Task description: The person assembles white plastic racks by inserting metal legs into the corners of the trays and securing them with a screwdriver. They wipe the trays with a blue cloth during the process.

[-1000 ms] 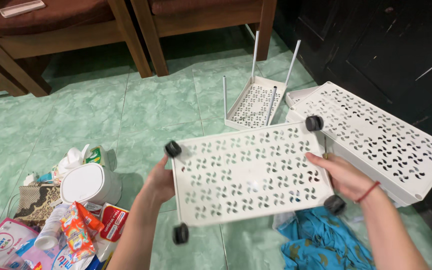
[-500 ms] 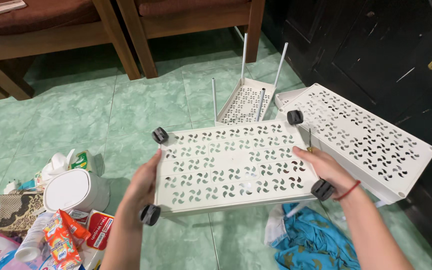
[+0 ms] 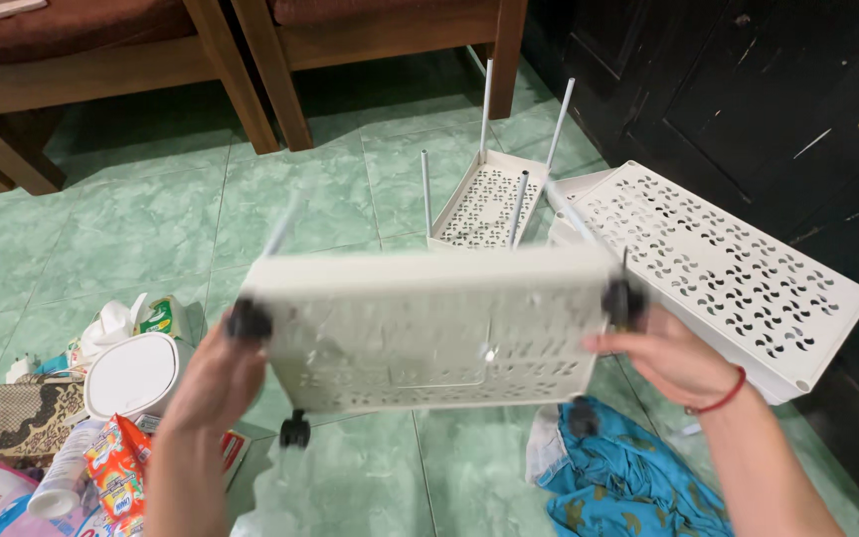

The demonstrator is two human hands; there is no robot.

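A pale green marbled tile floor (image 3: 151, 209) is carrying everything here. Toward the far edge, brown wooden furniture legs (image 3: 251, 94) are standing on it. Just in front of them a small white perforated tray (image 3: 479, 204) with four thin white poles is sitting upright. A larger white perforated shelf panel (image 3: 728, 268) is lying tilted near the dark door at the right edge. Near the lower right a crumpled blue cloth (image 3: 638, 477) is lying. At the lower left corner a pile of packets (image 3: 116, 467), a white lidded tub (image 3: 131, 373) and a patterned pouch (image 3: 27, 418) are crowding together.
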